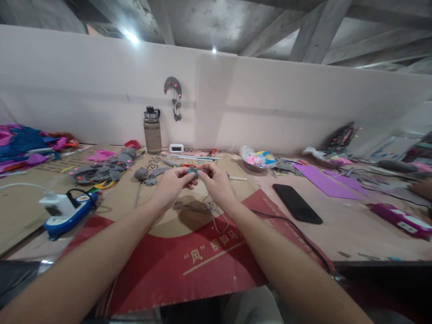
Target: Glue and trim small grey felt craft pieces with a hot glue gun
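Note:
Both my hands are raised together over the cardboard sheet (189, 256) on the table. My left hand (172, 182) and my right hand (216, 180) each pinch a small teal felt piece (192, 171) held between their fingertips. Thin grey strings (205, 208) hang from it down onto the cardboard. Grey felt shapes (101, 168) with small pink dots lie to the left of my hands, along with a grey pompom (141, 173).
A black phone (297, 203) lies right of my hands, with a black cable (290, 227) beside it. A blue and white power strip (67, 209) sits at left, a water bottle (152, 130) and a small clock (176, 147) by the wall. Purple felt sheets (324, 180) lie at right. Another person's hand (423, 188) shows at the far right.

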`<state>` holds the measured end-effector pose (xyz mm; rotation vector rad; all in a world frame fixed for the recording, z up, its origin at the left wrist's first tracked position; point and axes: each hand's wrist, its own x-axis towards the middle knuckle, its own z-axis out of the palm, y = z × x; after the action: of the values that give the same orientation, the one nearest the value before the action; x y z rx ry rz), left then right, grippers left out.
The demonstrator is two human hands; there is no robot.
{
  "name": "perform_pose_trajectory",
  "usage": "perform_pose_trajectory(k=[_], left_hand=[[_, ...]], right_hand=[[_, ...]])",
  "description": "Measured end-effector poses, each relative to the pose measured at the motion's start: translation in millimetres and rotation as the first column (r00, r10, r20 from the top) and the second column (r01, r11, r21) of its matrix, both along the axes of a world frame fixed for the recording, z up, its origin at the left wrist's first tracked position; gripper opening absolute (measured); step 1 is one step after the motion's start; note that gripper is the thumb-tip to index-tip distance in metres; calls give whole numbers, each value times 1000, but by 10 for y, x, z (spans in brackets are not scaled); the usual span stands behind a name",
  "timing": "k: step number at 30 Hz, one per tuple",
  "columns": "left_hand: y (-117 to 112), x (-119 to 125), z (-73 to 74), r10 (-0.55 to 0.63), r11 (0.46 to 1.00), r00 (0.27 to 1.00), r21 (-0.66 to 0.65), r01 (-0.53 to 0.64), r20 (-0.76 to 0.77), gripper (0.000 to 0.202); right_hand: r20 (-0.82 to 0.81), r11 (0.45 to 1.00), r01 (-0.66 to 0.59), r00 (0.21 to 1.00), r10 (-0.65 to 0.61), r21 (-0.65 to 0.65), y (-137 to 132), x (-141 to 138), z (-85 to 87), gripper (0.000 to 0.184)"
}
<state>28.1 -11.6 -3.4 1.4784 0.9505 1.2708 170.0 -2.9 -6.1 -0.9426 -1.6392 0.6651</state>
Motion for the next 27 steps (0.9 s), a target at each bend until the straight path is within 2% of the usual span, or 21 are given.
perform_pose_trajectory(k=[8,13,16,20,22,27], left_hand=[[-112,22,115,81,996,984,58,-73,-160,18],[-145,30,133,107,989,971,122,-82,-215,18],[-120,31,103,70,994,981,92,-54,-181,19],[-55,15,42,35,999,999,-18,-35,-38,23],[-44,12,28,42,998,999,-43,-41,3,26],[-89,38,56,40,999,999,-5,-40,-38,28]], right_hand=[[-28,998,2,1000,-4,-65,20,-14,-14,17],[-1,995,32,999,-32,-92,18,-12,-7,16],[-7,991,28,1000,-29,-128,32,-2,-14,16],[-111,969,-124,989,103,-212,66,-1,-26,20],[-140,963,-159,981,131,-216,71,-8,-25,21],[-77,982,-93,994,81,-165,34,-13,-3,16]])
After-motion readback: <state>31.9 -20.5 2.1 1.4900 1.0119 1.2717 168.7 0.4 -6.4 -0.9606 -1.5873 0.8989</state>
